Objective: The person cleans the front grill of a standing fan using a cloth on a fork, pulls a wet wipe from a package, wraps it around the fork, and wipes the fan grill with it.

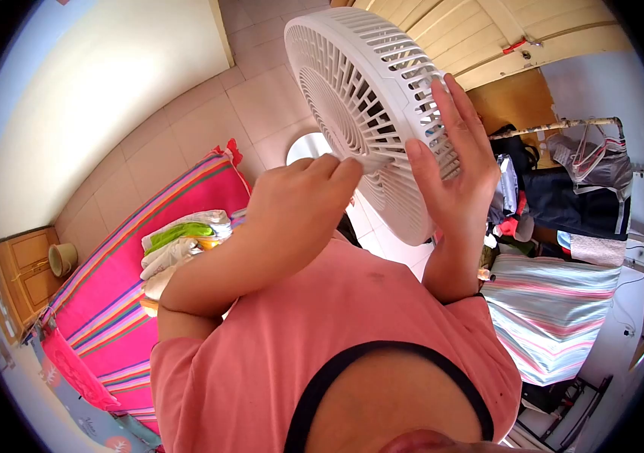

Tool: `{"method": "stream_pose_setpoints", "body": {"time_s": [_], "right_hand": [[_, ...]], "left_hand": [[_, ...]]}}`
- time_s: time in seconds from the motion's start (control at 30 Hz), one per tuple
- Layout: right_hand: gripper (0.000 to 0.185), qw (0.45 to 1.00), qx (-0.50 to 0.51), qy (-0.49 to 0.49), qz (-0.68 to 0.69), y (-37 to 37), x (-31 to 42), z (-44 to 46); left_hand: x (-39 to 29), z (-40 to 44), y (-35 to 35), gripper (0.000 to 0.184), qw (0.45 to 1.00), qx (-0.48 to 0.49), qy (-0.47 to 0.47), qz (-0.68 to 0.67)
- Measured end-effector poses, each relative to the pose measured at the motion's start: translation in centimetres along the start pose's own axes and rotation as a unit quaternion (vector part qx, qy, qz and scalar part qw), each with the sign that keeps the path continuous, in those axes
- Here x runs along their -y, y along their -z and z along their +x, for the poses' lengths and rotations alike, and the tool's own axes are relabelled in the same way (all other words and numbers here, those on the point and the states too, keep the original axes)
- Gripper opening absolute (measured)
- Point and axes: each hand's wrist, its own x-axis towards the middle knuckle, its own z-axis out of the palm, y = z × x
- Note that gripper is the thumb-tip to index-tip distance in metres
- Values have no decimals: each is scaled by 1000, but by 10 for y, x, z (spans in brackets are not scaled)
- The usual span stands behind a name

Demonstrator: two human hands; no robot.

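Observation:
A white fan head (401, 98) with a slotted round grille stands tilted in front of my chest. My left hand (303, 198) is closed near the middle of the grille; a small pale piece shows beside its fingertips, and most of what it holds is hidden. Against the fan's right rim lies my right hand (462, 155), its fingers stretched out and the thumb apart from them. Part of a round white surface (307, 146) shows on the floor behind my left hand.
On the left is a pink striped bed cover (110, 317) with folded cloths (182, 245). A wooden cabinet (27, 268) and small bin (62, 259) stand beyond it. On the right are hanging clothes (575, 200) and a striped cloth (552, 309). Wooden door panels (480, 34) are behind the fan.

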Motion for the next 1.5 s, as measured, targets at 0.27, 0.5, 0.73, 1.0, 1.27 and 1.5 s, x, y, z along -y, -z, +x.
{"method": "stream_pose_setpoints", "body": {"time_s": [0.27,0.5,0.73,1.0,1.27,1.5], "right_hand": [[57,1000,5,15,-20,-4,5,2],[56,1000,2,8,-12,-2,4,4],[38,1000,-7,11,28,1,-3,2],[34,1000,-5,15,3,-1,0,1],[33,1000,2,-16,-3,0,5,2],[32,999,-5,24,-36,1,1,3]], "left_hand": [[8,-34,16,16,999,1,35,27],[15,-34,15,11,994,-75,72,21],[0,-19,17,18,996,-63,0,-58],[1,-8,16,21,998,-35,-49,10],[-11,26,-1,13,995,-29,-93,35],[1,0,5,17,998,-26,-53,-14]]}}
